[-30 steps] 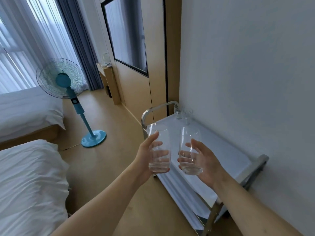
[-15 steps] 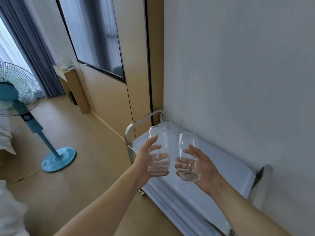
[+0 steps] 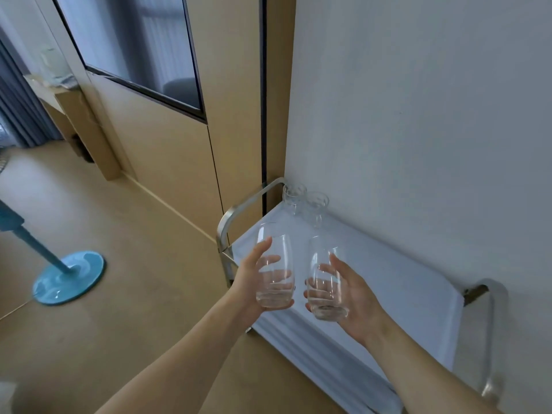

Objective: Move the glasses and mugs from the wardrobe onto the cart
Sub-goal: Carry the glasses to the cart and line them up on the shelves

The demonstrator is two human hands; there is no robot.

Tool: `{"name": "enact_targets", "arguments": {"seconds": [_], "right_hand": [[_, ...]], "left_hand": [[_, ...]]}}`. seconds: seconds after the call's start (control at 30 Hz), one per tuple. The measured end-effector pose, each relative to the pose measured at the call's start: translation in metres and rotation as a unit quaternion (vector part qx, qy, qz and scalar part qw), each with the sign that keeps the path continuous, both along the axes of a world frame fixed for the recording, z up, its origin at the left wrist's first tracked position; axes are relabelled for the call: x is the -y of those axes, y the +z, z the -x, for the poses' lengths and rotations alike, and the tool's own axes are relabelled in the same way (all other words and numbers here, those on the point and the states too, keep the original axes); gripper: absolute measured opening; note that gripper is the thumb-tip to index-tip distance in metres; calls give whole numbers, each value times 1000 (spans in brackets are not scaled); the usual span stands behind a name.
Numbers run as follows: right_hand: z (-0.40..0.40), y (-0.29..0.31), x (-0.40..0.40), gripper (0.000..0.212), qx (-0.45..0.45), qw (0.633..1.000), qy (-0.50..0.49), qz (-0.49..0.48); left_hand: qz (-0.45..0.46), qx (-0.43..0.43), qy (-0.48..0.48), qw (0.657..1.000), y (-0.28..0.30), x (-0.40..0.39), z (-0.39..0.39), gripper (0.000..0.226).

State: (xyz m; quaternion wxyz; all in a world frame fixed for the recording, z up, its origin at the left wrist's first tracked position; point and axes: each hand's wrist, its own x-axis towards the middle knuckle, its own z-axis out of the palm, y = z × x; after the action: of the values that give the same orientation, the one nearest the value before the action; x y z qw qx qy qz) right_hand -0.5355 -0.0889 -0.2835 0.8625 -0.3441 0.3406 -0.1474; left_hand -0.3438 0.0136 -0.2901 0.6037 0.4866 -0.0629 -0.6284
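The view swings right and closes in: the beds are gone from sight, and the fan [image 3: 53, 273] has slid to the left edge, only its pole and base left showing. The cart [image 3: 403, 282] now fills more of the view, with its far handle and the two glasses [image 3: 306, 206] parked at its back corner clearer. Both hands, left [image 3: 254, 282] and right [image 3: 355, 297], have carried their glasses closer above the cart's white top.
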Motion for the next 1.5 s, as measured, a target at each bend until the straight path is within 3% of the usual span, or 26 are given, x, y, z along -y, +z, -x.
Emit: {"name": "enact_targets", "arguments": {"seconds": [0.1, 0.23, 0.37, 0.57, 0.77, 0.97, 1.1, 1.27, 1.4, 1.5], "right_hand": [[-13, -10, 6, 66, -2, 1000, 3, -8], [-32, -25, 24, 86, -19, 1000, -2, -7], [-47, -43, 45, 91, -31, 1000, 4, -4], [-54, -82, 60, 81, -32, 995, -16, -96], [-49, -124, 64, 101, -49, 987, -40, -150], [-47, -146, 62, 105, -58, 981, -76, -168], [-53, -155, 54, 98, -42, 980, -94, -171], [-62, -165, 26, 101, -65, 978, -127, -152], [-81, -173, -22, 89, -64, 965, -188, -170], [-101, -178, -66, 79, -74, 952, -229, -189]], "left_hand": [[-25, 4, 1, 1000, -9, 5, -11, 96], [-41, 0, -9, 999, -18, 15, -29, 91], [-54, -10, -25, 998, -31, 29, -42, 84], [-128, 6, -19, 992, -57, 50, -45, 91], [-172, -5, -23, 985, -88, 63, -45, 89], [-209, -4, -30, 977, -108, 70, -45, 90], [-189, -16, -58, 980, -117, 67, -60, 88], [-137, -55, -130, 981, -130, 48, -94, 61], [-69, -84, -230, 967, -144, 26, -125, 66], [-56, -133, -266, 953, -158, 3, -154, 84]]}}
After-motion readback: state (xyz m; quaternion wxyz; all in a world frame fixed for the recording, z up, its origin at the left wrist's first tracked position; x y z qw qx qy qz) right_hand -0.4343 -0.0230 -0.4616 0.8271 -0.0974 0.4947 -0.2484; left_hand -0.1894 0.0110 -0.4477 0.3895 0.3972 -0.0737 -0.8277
